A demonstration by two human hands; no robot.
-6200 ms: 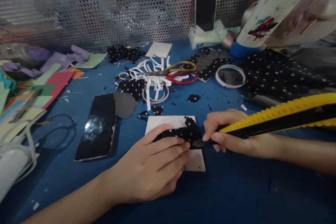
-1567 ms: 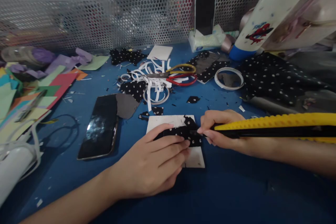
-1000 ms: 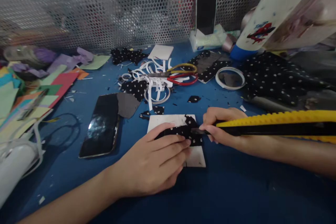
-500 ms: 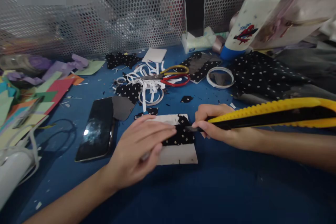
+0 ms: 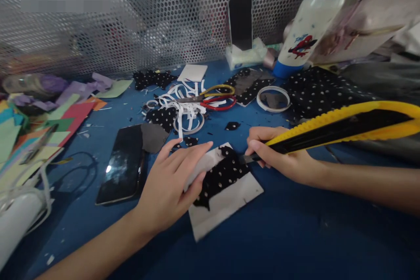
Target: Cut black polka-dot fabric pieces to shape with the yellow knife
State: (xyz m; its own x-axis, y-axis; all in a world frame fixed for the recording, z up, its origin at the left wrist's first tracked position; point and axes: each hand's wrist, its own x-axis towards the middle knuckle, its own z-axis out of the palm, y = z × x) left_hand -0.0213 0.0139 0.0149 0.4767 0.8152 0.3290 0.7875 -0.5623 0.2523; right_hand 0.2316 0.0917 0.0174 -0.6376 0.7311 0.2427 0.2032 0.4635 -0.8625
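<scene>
A black-and-yellow utility knife point(image 5: 328, 129) is gripped in my right hand point(image 5: 278, 153), fingers closed round its front end. Its short grey blade points left and meets the right edge of a black polka-dot fabric piece point(image 5: 221, 173). That fabric lies across a white card point(image 5: 226, 210), which sits tilted on the blue table. My left hand point(image 5: 173, 183) rests over the card's left side, fingers stretched and apart; the hand hides part of the card and fabric.
A dark phone point(image 5: 121, 164) lies left of my left hand. Beyond are scissors point(image 5: 210, 97) on white strips, a tape roll point(image 5: 273, 99) and dotted scraps. Coloured papers point(image 5: 62, 122) lie left; a bottle point(image 5: 305, 30) and a propped phone point(image 5: 240, 22) stand by the perforated metal panel point(image 5: 147, 22).
The card with the fabric has turned anticlockwise, its right end now higher. My left hand has drawn back a little and spread its fingers. The knife's rear end has risen.
</scene>
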